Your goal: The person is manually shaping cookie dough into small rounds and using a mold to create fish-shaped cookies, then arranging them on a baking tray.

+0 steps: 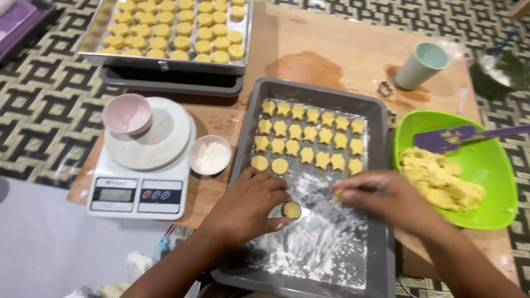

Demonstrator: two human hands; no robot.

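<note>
Two hands: our left hand (248, 207) curls its grip round a small cutter (291, 210) filled with dough, its round mouth facing up; no long axis.
Right hand (381, 196): blurred, fingertips pinched on a dough bit.
Tray (381, 165): grey metal, floured; star and round cookies (306, 140) in rows.
Bench (326, 49): wooden, on patterned floor.
Nearby: green bowl (486, 160), scale (138, 190).

1. Your tray (381, 165) holds rows of cookies (307, 139) at its far end.
2. Left of the tray sits the scale (138, 190); right of it, the bowl (491, 165) of dough (439, 179).
3. Behind the tray stands a cup (420, 66).
</note>
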